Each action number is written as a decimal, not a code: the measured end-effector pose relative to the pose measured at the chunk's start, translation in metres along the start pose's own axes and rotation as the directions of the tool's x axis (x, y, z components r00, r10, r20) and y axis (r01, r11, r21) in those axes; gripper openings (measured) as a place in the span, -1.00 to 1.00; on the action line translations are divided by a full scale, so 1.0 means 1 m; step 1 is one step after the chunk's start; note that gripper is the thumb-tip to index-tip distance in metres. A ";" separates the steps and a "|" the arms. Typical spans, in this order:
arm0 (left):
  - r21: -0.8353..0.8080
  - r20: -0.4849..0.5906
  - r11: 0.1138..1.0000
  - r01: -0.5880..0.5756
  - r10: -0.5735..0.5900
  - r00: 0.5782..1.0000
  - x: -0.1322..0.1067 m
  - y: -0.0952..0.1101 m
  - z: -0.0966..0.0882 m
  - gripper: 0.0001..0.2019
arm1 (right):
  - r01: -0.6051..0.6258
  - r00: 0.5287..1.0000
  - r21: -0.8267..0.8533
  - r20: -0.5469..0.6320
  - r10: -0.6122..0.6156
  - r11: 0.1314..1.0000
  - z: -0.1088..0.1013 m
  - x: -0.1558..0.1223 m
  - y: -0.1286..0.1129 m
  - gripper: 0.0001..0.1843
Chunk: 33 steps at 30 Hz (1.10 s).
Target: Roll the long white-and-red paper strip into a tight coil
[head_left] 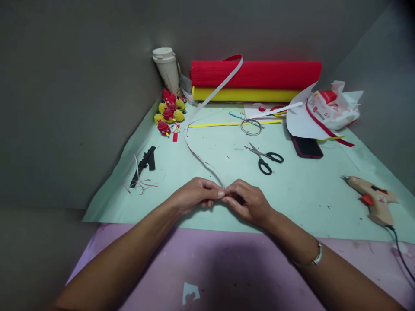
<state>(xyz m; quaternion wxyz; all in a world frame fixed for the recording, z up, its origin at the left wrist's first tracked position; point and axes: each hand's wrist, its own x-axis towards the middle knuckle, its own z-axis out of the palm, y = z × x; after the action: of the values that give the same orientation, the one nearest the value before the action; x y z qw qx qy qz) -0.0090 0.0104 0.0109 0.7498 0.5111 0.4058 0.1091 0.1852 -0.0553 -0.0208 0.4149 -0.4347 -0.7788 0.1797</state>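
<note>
A pale green sheet (301,194) covers part of the purple work surface (155,276). Scissors (258,152), a phone (307,148) and a glue gun (380,205) rest directly on the sheet.
</note>
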 end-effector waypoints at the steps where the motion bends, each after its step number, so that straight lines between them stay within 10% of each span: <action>1: 0.002 0.007 1.000 0.003 -0.004 1.000 0.000 0.000 -0.001 -0.75 | 0.007 1.000 0.011 0.011 -0.007 1.000 0.000 0.000 0.000 -0.94; 33: -0.144 -0.051 0.989 0.026 -0.034 0.998 -0.001 0.003 0.010 -0.74 | -0.026 0.996 -0.053 -0.084 0.021 0.998 0.001 0.001 -0.003 -0.95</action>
<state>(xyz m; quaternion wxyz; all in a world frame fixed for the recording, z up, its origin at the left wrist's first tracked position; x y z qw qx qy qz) -0.0022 0.0044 0.0157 0.7750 0.4467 0.4244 0.1403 0.1828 -0.0558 -0.0185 0.4331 -0.4619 -0.7603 0.1451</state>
